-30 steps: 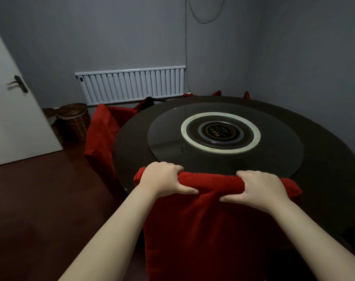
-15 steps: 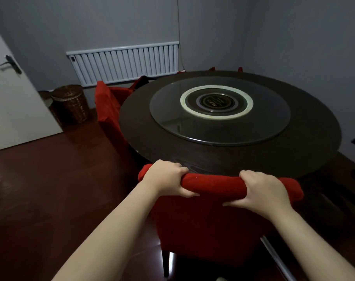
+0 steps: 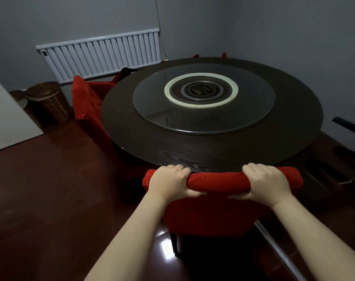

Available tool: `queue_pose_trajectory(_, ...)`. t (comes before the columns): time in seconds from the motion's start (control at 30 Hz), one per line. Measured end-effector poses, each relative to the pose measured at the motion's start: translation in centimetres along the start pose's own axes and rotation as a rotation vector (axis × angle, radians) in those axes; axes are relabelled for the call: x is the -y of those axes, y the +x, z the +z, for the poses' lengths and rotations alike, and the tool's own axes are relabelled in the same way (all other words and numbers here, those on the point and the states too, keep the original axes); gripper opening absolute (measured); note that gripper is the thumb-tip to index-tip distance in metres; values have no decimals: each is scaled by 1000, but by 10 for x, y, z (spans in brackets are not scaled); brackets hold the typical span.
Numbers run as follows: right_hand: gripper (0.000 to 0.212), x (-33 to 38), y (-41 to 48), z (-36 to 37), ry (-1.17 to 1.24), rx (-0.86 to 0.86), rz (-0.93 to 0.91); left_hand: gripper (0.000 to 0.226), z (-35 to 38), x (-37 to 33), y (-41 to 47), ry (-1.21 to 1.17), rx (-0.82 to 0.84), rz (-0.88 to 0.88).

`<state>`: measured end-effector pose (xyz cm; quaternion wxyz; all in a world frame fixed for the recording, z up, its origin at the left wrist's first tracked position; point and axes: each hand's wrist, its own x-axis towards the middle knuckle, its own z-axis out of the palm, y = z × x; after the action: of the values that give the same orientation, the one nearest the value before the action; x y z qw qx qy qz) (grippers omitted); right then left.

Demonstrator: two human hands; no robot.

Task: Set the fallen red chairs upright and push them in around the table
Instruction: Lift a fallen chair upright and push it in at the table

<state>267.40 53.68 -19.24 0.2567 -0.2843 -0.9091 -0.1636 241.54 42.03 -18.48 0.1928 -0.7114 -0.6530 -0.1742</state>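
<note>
Low centre: left hand [image 3: 168, 182] and right hand [image 3: 265, 183] both curled tight over the top rail of the upright red chair [image 3: 219, 180], spaced wide for a straight push (probably) toward the round bench [image 3: 132, 138] just ahead. Mid-left, a second red chair [image 3: 85, 102] beside the rim.

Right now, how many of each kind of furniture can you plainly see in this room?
Round table: 1
Red chairs: 2, the held red chair and the left red chair; red tips beyond the table are too hidden to count
Wicker basket: 1
Radiator: 1
Total: 5
</note>
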Motion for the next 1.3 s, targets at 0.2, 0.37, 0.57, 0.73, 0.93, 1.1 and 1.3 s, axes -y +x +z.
queue_pose_trajectory(0.2, 72, -28, -2, 6, 21, -9, -8, 64, 10, -20, 13, 24, -63, 6)
queue_pose_trajectory(0.37, 76, -14, -10, 4, 44, 21, 32, 65, 10, -16, 3, 39, -55, 63)
queue_pose_trajectory(0.57, 75, 14, -31, 8, 23, -25, 10, 64, 12, -9, -27, 66, -39, 96)
queue_pose_trajectory(0.73, 72, 32, -43, 9, 11, -134, -12, 64, 8, -8, -42, 74, 11, 90)
queue_pose_trajectory(0.93, 69, 39, -64, 13, 42, -145, -19, 60, 13, -21, -58, 96, 103, 69)
queue_pose_trajectory(1.1, 69, 44, -72, 18, 37, -116, -37, 60, 14, -21, -64, 101, 138, 82)
queue_pose_trajectory(1.3, 69, 52, -59, 20, 50, -83, -27, 59, 22, 5, -58, 93, 110, 136)
